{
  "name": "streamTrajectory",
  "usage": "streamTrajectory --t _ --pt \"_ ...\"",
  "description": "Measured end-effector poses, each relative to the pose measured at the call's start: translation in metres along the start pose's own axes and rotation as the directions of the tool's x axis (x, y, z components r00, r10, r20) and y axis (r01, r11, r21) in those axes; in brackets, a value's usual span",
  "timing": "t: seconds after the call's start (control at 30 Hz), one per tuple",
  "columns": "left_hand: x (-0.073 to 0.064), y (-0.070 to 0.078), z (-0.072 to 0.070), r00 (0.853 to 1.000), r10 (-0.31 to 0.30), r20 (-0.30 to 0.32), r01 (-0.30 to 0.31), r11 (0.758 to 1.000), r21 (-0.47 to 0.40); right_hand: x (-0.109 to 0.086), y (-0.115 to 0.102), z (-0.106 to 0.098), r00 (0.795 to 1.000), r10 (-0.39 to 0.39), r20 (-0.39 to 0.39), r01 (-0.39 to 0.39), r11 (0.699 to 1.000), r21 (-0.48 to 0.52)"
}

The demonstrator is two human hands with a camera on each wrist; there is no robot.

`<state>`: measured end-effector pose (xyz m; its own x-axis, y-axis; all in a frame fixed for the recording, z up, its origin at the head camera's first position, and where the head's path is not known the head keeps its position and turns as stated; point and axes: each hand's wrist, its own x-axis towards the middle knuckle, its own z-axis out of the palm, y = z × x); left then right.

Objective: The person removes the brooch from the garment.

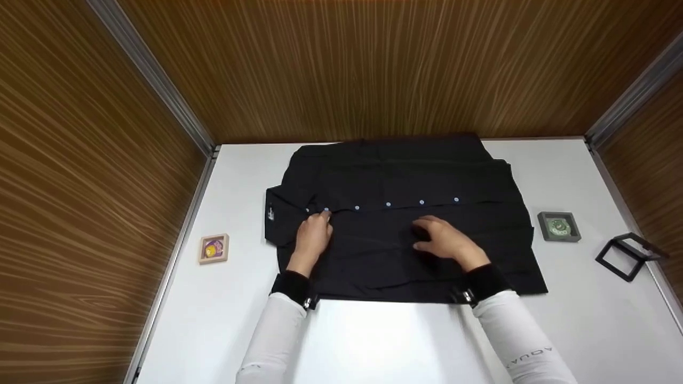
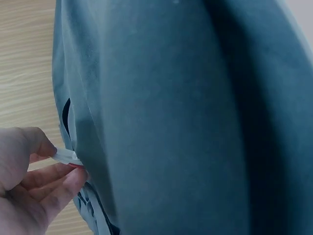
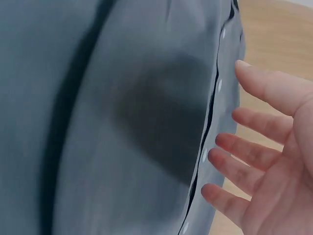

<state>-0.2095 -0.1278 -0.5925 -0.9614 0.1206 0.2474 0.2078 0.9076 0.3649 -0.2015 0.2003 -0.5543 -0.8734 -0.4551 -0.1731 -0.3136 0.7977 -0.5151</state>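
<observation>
A black button-up shirt [image 1: 363,245] lies spread on the white table, its collar to the left and a row of pale buttons [image 1: 388,204] running across the middle. My left hand [image 1: 315,234] is at the front placket near the collar. Between its thumb and fingers it pinches a small white piece with a red edge [image 2: 67,156], right against the cloth; its kind I cannot tell. Over the lower half of the shirt, my right hand [image 1: 443,238] holds nothing, its fingers [image 3: 249,152] spread and relaxed beside the button line.
A small wooden frame with a purple and yellow picture [image 1: 213,249] lies left of the shirt. To the right are a grey frame with a green design [image 1: 558,226] and a black open frame [image 1: 624,258]. Wood-grain panels [image 1: 352,69] wall the table's back and sides.
</observation>
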Motion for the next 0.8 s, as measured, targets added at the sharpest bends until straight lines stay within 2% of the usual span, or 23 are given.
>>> streamTrajectory --t 0.1,0.17,0.27,0.4,0.53,0.6,0.77,0.8 --pt "0.001 0.000 0.001 0.999 0.016 -0.043 -0.016 1.000 0.004 0.008 -0.014 0.008 0.999 -0.040 0.010 0.040 0.999 -0.005" --pt "0.001 0.001 0.002 0.998 0.001 -0.058 -0.002 1.000 -0.019 0.012 -0.024 0.013 0.998 -0.062 0.022 0.063 0.998 -0.013" --pt "0.001 0.001 0.001 0.996 -0.066 -0.056 0.061 0.993 -0.100 0.018 -0.037 0.021 0.995 -0.088 0.051 0.089 0.996 -0.022" --pt "0.001 -0.001 -0.002 0.985 -0.171 -0.015 0.163 0.958 -0.237 0.025 -0.055 0.029 0.991 -0.106 0.081 0.110 0.993 -0.045" --pt "0.002 -0.005 -0.004 0.966 -0.256 0.040 0.252 0.893 -0.372 0.032 -0.070 0.037 0.986 -0.133 0.097 0.139 0.989 -0.058" --pt "0.003 -0.009 -0.003 0.949 -0.309 0.060 0.304 0.851 -0.428 0.036 -0.076 0.043 0.984 -0.151 0.098 0.157 0.986 -0.057" --pt "0.000 -0.015 0.002 0.893 -0.435 0.116 0.416 0.697 -0.584 0.046 -0.089 0.059 0.974 -0.214 0.069 0.218 0.974 -0.058" --pt "-0.001 -0.016 0.002 0.885 -0.449 0.121 0.426 0.676 -0.601 0.048 -0.091 0.062 0.971 -0.229 0.064 0.233 0.971 -0.059"
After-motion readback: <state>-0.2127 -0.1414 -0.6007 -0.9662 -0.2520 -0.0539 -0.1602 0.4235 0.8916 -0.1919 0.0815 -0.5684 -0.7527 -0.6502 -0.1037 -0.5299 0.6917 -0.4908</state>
